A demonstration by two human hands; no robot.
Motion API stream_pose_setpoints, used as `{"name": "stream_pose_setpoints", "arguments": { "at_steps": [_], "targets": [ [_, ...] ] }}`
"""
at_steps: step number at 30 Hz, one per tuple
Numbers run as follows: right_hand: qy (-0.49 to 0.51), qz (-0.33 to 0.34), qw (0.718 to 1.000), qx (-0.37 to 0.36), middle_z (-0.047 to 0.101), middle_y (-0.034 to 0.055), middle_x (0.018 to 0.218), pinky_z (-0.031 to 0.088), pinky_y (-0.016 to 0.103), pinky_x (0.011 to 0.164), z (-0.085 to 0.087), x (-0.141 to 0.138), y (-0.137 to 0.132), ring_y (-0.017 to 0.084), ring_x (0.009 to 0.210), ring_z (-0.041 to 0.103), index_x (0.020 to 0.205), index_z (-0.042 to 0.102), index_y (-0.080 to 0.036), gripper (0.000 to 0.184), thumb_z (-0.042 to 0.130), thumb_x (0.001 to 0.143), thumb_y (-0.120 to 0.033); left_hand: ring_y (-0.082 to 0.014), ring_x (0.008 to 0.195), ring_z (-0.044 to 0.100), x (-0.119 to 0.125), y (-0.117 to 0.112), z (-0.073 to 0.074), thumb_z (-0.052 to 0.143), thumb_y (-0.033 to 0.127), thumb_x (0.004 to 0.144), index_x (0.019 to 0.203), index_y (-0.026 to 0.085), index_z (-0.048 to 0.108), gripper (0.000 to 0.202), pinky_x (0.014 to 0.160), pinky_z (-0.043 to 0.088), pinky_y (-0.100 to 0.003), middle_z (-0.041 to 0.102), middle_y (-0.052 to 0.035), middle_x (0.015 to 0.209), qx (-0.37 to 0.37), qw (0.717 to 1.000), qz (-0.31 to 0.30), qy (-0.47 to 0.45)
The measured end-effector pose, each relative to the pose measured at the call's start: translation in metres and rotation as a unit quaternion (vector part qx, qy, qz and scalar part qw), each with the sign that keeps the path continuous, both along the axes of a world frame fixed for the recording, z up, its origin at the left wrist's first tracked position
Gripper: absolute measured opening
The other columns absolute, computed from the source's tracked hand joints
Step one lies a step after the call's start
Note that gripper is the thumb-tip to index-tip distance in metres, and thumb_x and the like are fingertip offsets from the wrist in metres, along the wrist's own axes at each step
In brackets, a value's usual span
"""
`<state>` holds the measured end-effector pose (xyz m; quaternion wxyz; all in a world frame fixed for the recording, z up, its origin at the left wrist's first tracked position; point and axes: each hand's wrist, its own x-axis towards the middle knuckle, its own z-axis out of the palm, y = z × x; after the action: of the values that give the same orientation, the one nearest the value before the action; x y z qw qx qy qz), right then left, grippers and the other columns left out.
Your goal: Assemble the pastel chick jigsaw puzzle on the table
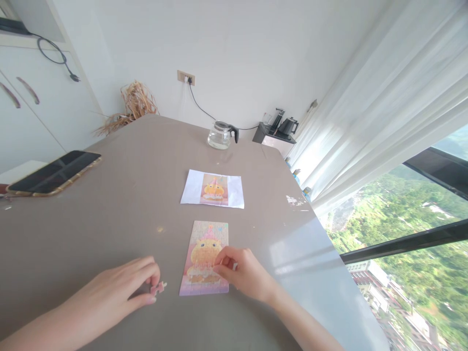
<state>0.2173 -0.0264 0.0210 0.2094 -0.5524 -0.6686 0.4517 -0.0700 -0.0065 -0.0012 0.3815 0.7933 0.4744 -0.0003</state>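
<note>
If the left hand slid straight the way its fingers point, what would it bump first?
The left hand points toward the right, so it would first meet the little pink loose puzzle pieces right in front of it, which it probably already touches. Just beyond them lies the assembled puzzle.

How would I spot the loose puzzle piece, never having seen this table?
On the grey table, find the puzzle with a yellow cartoon figure, under the right hand. Just left of it, at the fingertips of the left hand, lies the loose piece: small, pink, alone on bare tabletop.
</note>
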Motion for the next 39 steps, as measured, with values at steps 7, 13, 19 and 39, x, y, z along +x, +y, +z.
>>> {"name": "stream_pose_setpoints", "arguments": {
  "at_steps": [7, 13, 19, 39],
  "targets": [
    [0.011, 0.023, 0.999, 0.021, 0.064, -0.0026, 0.070, 0.040, 0.020, 0.058, -0.002, -0.010, -0.002, 0.011, 0.064, 0.057, 0.078, 0.064, -0.020, 0.008, 0.059, 0.080, -0.015, -0.0183, 0.067, 0.057, 0.005, 0.002, -0.001, 0.052, 0.030, 0.081, 0.073, 0.023, 0.052, 0.011, 0.061, 0.035, -0.022, 0.061, 0.0040, 0.072, 0.014, 0.999, 0.042, 0.005],
    [0.043, 0.026, 0.997, 0.067, 0.065, 0.0003, 0.088, 0.044, 0.020, 0.064, -0.003, -0.022, -0.003, 0.011, 0.071, 0.058, 0.088, 0.066, -0.021, 0.010, 0.067, 0.078, -0.018, -0.0167, 0.067, 0.056, 0.030, 0.011, 0.003, 0.048, 0.037, 0.086, 0.084, 0.023, 0.062, 0.020, 0.060, 0.038, -0.022, 0.063, 0.0021, 0.076, -0.008, 0.999, 0.017, -0.044],
    [0.086, 0.004, 0.992, 0.093, 0.067, 0.0004, 0.090, 0.045, 0.020, 0.063, -0.005, -0.027, -0.006, 0.012, 0.074, 0.060, 0.090, 0.067, -0.022, 0.013, 0.064, 0.079, -0.014, -0.0172, 0.070, 0.061, 0.066, 0.012, 0.021, 0.051, 0.042, 0.088, 0.098, 0.027, 0.058, 0.019, 0.061, 0.043, -0.023, 0.063, 0.0034, 0.076, -0.024, 0.993, 0.001, -0.111],
    [0.095, -0.112, 0.988, 0.040, 0.066, -0.0009, 0.071, 0.042, 0.022, 0.058, -0.008, 0.009, -0.003, 0.012, 0.062, 0.053, 0.087, 0.073, -0.020, 0.015, 0.066, 0.076, -0.027, -0.0187, 0.076, 0.061, 0.114, 0.032, 0.043, 0.045, 0.029, 0.089, 0.085, 0.024, 0.045, 0.006, 0.065, 0.042, -0.027, 0.062, 0.0014, 0.083, 0.003, 0.985, -0.052, -0.165]
  ]
}}
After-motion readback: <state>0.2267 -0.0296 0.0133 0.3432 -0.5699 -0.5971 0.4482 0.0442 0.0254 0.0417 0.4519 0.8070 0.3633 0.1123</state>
